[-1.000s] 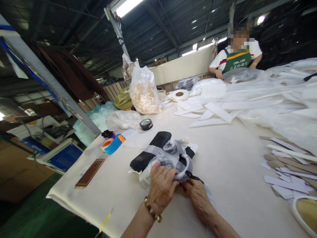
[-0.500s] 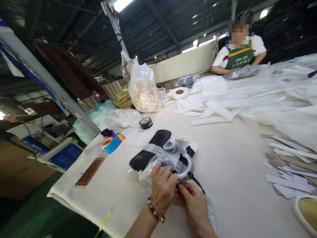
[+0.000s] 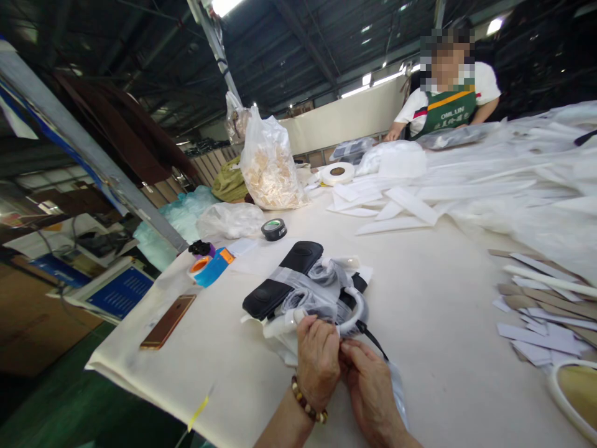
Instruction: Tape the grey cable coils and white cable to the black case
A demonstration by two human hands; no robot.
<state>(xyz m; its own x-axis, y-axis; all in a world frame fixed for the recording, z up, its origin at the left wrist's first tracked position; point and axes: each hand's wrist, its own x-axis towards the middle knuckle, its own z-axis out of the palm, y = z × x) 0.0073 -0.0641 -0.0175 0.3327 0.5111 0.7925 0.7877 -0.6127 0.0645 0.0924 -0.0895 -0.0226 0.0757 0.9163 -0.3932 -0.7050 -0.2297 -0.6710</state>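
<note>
In the head view, a black bag-like item point(image 3: 305, 256) lies on the table with translucent wrapping point(image 3: 315, 287) around its middle. A curved, white-wrapped handle point(image 3: 358, 309) sticks out on its near right side, and a thin black strap point(image 3: 374, 344) trails from it. My left hand point(image 3: 319, 358), with a beaded bracelet at the wrist, is closed at the near end of this handle. Close against it, my right hand point(image 3: 368, 382) pinches with thumb and fingers. What both hands grip is hidden between the fingers. Whitish wrapping point(image 3: 398, 392) shows beside my right hand.
Left on the table point(image 3: 448, 323) are a phone point(image 3: 168, 322), blue tape point(image 3: 215, 269) and black tape point(image 3: 273, 229). A filled plastic bag point(image 3: 273, 165) stands behind. White strips point(image 3: 405, 208) and brown-white strips point(image 3: 545, 311) lie right. A co-worker point(image 3: 448, 106) is across the table.
My left hand has shifted slightly right and turned, its fingers more curled. My right hand remains pinched beside it, a little to the right. The co-worker's arm has moved outward to the left.
</note>
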